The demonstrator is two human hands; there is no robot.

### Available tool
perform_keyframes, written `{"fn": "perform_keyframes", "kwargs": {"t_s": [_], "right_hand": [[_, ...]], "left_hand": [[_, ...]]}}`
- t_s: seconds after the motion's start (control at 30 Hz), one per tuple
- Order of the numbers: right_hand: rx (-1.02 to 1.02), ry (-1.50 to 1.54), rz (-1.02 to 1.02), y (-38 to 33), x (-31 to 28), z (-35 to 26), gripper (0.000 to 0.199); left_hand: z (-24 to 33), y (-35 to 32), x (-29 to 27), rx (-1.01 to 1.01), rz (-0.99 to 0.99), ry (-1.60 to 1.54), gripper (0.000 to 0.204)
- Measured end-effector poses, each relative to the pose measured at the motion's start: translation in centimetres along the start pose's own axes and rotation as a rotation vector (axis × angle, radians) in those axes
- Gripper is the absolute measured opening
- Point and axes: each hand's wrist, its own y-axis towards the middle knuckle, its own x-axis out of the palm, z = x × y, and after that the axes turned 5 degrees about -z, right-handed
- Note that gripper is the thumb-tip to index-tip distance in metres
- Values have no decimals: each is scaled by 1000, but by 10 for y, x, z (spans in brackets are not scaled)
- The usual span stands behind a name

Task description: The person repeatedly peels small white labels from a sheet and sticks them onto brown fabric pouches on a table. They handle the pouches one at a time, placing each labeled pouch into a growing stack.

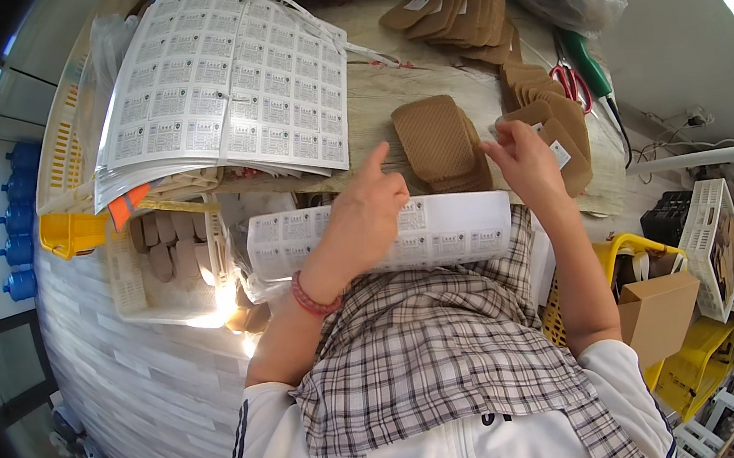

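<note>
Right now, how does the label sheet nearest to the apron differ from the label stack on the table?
The near sheet is partly bare at its right; the stack looks filled with labels on top. The near sheet appears as a narrow band, the stack much broader. Both are white with printed rows.

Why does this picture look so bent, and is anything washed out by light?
In the head view, the wide fisheye lens bends the floor toward a black rim; same view, strong glare whites out the lower right corner of the white basket, while the printed sheets stay evenly lit.
</note>
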Motion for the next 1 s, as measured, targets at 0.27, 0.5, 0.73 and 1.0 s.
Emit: {"fn": "perform_keyframes", "kwargs": {"t_s": [0.27,0.5,0.73,1.0], "right_hand": [[198,566,-149,-45,28,39,43],[193,945,-147,-47,57,15,21],[11,468,46,4,0,29,17],[-185,206,-293,128,25,-17,45]], "left_hand": [[-16,37,0,-97,-230,-336,13],[-9,21,13,-52,-156,-194,12],[8,2,13,7,50,-68,9],[-7,11,48,26,-343,-50,13]]}}
